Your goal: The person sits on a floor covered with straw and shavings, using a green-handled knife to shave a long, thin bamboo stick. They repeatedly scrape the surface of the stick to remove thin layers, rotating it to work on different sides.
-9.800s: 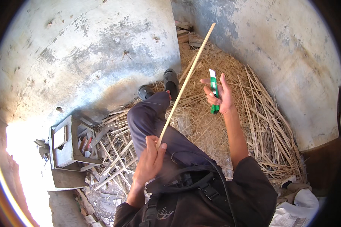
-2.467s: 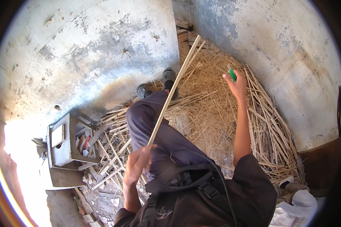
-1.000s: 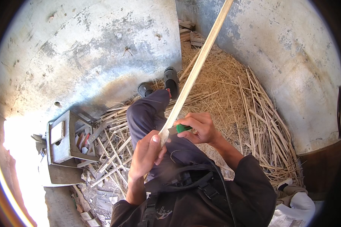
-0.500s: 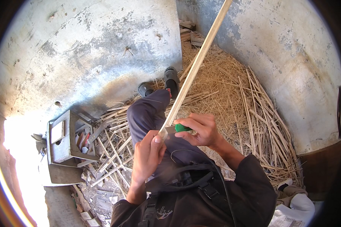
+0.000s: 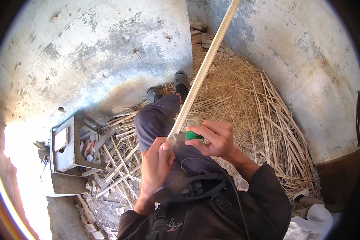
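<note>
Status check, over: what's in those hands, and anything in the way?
Left hand gripping wooden strip at near end. Right hand holding green cutter, blade at strip. Trouser leg seen behind strip.

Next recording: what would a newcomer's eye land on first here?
First, the long pale wooden strip, running from the left hand up to the picture's top edge. Then the bright green cutter in the right hand, its blade at the strip's lower end. Right of the legs, straw-like shavings spread out, with loose sticks piled along the right-hand wall.
</note>
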A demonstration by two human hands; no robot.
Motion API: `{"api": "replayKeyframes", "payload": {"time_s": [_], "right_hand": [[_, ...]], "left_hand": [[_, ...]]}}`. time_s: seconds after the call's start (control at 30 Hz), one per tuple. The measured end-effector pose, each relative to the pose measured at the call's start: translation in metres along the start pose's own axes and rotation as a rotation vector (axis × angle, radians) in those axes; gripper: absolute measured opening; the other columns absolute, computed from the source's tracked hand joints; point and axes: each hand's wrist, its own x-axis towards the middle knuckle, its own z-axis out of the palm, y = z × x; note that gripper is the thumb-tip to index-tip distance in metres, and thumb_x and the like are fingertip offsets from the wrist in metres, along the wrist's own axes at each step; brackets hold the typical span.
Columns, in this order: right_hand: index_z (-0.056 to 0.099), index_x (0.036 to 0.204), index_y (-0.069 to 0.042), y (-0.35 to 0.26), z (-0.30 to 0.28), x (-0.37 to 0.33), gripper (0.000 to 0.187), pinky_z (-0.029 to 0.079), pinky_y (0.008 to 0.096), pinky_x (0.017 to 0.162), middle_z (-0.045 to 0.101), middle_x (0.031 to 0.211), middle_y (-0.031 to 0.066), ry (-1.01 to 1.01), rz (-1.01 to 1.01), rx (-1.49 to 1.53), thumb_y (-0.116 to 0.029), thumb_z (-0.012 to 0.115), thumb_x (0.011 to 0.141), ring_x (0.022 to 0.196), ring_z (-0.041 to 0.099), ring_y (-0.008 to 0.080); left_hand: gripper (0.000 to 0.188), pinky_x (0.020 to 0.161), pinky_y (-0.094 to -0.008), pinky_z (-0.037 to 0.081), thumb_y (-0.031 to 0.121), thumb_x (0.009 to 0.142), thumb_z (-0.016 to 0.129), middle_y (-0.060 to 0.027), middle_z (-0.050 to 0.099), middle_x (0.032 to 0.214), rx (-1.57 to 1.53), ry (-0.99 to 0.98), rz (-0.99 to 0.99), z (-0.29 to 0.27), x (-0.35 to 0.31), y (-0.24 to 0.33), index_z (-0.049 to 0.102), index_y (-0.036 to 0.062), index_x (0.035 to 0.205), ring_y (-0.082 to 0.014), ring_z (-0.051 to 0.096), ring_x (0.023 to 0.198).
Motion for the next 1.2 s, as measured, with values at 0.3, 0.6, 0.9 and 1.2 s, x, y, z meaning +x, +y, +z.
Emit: {"api": "replayKeyframes", "payload": {"time_s": [0.3, 0.6, 0.9, 1.2], "right_hand": [[0.079, 0.106, -0.010, 0.006, 0.000, 0.001, 0.038, 0.049, 0.0328, 0.052, 0.064, 0.073, -0.0011, 0.017, -0.023, -0.040, -0.042, 0.090, 0.087, 0.059, 0.065, 0.0166], [0.079, 0.104, -0.011, 0.009, 0.003, 0.000, 0.037, 0.050, 0.0320, 0.052, 0.064, 0.072, -0.0016, 0.032, -0.015, -0.056, -0.042, 0.091, 0.087, 0.059, 0.065, 0.0163], [0.079, 0.102, -0.011, 0.010, 0.000, 0.002, 0.037, 0.049, 0.0310, 0.051, 0.067, 0.073, -0.0020, 0.039, -0.027, -0.086, -0.044, 0.090, 0.087, 0.058, 0.066, 0.0157], [0.079, 0.102, -0.012, 0.013, 0.002, -0.001, 0.036, 0.049, 0.0309, 0.051, 0.067, 0.073, -0.0024, 0.063, -0.021, -0.103, -0.043, 0.091, 0.088, 0.057, 0.065, 0.0150]], "left_hand": [[0.044, 0.058, -0.0307, 0.045, 0.035, 0.121, 0.046, -0.0035, 0.057, 0.063, 0.057, -0.046, -0.076, -0.006, -0.001, 0.001, 0.071, -0.0009, 0.112, -0.0113, 0.053, 0.057], [0.051, 0.051, -0.0261, 0.035, 0.038, 0.121, 0.044, 0.0034, 0.044, 0.058, 0.076, 0.033, 0.004, 0.001, 0.000, -0.002, 0.069, -0.0018, 0.103, -0.0054, 0.044, 0.052], [0.051, 0.051, -0.0266, 0.036, 0.038, 0.121, 0.044, 0.0028, 0.045, 0.058, 0.094, 0.033, 0.004, 0.002, 0.000, -0.001, 0.069, -0.0013, 0.102, -0.0061, 0.045, 0.052], [0.050, 0.051, -0.0274, 0.037, 0.038, 0.121, 0.043, 0.0021, 0.045, 0.058, 0.121, 0.035, 0.022, 0.003, 0.001, -0.002, 0.068, -0.0011, 0.101, -0.0067, 0.046, 0.052]]}}
